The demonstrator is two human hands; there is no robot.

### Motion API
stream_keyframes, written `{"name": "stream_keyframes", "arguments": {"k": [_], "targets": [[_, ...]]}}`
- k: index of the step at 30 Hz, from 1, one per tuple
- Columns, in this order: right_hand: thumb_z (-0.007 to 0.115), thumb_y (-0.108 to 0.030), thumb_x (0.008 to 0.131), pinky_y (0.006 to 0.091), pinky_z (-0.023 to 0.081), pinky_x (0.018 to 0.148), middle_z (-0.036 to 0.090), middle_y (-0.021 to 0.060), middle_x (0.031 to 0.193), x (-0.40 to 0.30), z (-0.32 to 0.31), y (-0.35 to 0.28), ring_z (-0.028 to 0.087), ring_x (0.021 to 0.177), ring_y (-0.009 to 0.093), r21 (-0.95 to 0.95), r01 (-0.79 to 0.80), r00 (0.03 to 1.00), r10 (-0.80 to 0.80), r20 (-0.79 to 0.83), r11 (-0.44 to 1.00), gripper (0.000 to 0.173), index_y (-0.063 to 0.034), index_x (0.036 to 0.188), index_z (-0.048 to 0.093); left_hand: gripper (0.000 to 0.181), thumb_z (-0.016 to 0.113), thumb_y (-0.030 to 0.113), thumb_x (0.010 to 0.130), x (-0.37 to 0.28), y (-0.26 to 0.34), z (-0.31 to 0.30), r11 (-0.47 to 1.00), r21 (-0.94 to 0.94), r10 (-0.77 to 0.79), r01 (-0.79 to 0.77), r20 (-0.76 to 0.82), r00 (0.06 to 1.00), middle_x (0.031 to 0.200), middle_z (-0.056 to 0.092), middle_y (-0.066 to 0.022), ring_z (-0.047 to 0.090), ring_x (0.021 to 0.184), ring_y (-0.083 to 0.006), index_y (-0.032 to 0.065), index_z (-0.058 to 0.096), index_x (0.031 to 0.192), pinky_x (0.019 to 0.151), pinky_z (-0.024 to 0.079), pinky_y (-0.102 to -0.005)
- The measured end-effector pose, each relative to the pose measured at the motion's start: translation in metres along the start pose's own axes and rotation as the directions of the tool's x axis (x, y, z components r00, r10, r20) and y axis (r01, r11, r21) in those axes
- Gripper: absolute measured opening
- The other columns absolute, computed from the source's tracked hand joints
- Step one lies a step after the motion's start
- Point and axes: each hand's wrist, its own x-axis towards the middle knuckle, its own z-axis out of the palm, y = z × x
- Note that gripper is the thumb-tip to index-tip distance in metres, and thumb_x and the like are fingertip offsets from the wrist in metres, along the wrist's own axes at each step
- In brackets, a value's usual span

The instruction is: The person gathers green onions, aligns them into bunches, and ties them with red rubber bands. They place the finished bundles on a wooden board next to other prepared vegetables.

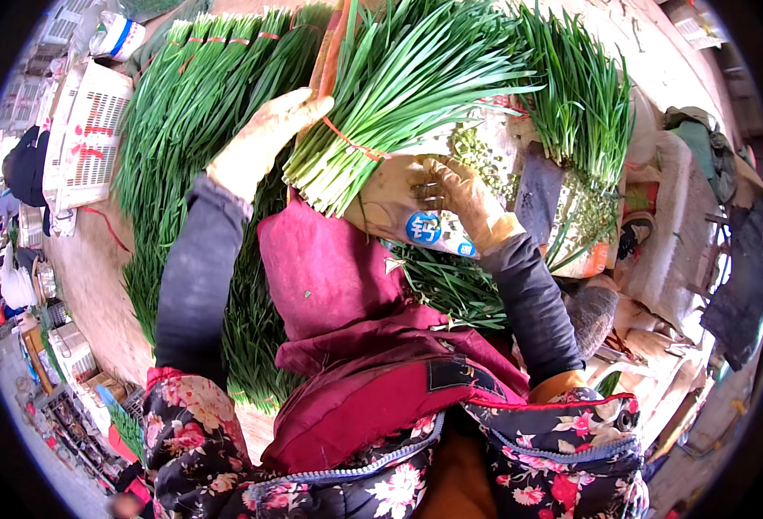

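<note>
A bundle of garlic chives (381, 110), tied with a red band (352, 144) near its pale cut ends, lies before me, its leaves pointing up and right. My left hand (268, 139), in a pale glove, is beside the bundle, its fingertips near the band; whether they touch it cannot be told. My right hand (462, 198), in a stained glove, is to the right of the cut ends with fingers curled over a printed plastic sack (388, 194). It is unclear whether it grips anything. A maroon cloth (329, 266) covers my knee below the bundle.
Several tied chive bundles (206, 84) form a long pile at left. More chives (576, 104) stand at upper right beside scattered trimmings (485, 156). Loose leaves (453, 285) lie below my right hand. A white plastic crate (93, 136) is at far left, and a burlap sack (660, 220) at right.
</note>
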Motion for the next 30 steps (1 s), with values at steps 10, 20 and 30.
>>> {"name": "stream_keyframes", "arguments": {"k": [10,20,30], "targets": [[0.061,-0.043,0.092,0.0492,0.051,0.089,0.063,0.0102,0.117,0.059,0.026,-0.043,0.061,0.105,0.024,0.221,0.016,0.998,-0.031,0.062,0.975,0.048,-0.0077,0.124,0.057,0.052,0.060,0.046,0.094,0.069,-0.014,0.012,0.987,-0.056,-0.132,0.150,0.244,0.961,0.113,0.068,-0.0054,0.062,0.101,-0.0114,0.0007,0.063,0.120,0.093,0.047,-0.0263],[0.078,-0.010,0.080,0.0288,0.053,0.080,0.070,0.0048,0.099,-0.003,0.071,-0.114,0.066,0.087,0.014,-0.257,0.656,0.738,-0.674,0.023,0.709,0.033,-0.0028,0.110,0.065,0.057,0.081,0.021,0.079,-0.010,0.063,0.087,0.807,-0.464,0.342,-0.366,-0.139,0.929,0.103,0.064,-0.0045,0.062,0.093,-0.0140,0.0032,0.053,0.125,0.087,0.050,-0.0292],[0.082,-0.014,0.073,0.0335,0.054,0.070,0.067,0.0080,0.093,-0.085,0.064,-0.104,0.063,0.081,0.018,-0.521,0.591,0.755,-0.649,0.088,0.617,0.040,-0.0018,0.104,0.061,0.074,0.091,0.028,0.066,-0.058,0.034,0.118,0.829,0.042,0.553,-0.557,-0.202,0.808,0.108,0.064,-0.0094,0.062,0.096,-0.0193,0.0020,0.054,0.125,0.089,0.052,-0.0353]]}}
